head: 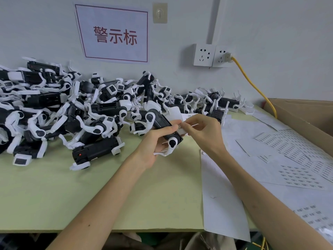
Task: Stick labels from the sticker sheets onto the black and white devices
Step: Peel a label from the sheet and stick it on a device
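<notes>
One held device (163,126), one label strip (182,130), and dozens more devices (75,105) in a heap too tangled to count. At least four sticker sheets (292,159), two wall sockets (214,55), one yellow cable (252,84), one sign (115,35), one cardboard box (306,112).

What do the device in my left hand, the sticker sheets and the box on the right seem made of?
Device: probably moulded plastic; black body with a slight sheen, smooth white limbs. Sticker sheets: thin paper, white, lying flat with rows of small printed labels. Box: cardboard by its matte brown, folded flap.
</notes>
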